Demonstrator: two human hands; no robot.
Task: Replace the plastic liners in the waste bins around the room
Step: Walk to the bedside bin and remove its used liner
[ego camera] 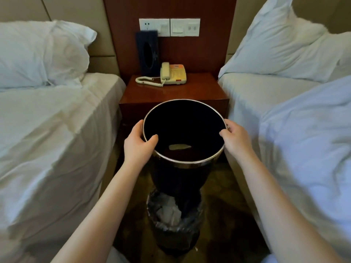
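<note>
A black round waste bin (176, 175) with a silver rim is held up in the aisle between two beds. It has no liner; a pale scrap (179, 147) lies at its bottom. My left hand (137, 144) grips the rim on the left, thumb inside. My right hand (232, 138) grips the rim on the right. Below it on the floor stands a plastic liner (171, 213) holding crumpled white paper, partly hidden by the bin.
A wooden nightstand (174, 93) stands just behind the bin, carrying a cream telephone (172, 74) and a dark tissue box (147, 52). White beds flank the narrow aisle, the left bed (53, 133) and the right bed (296, 130). Patterned carpet (224, 202) covers the floor.
</note>
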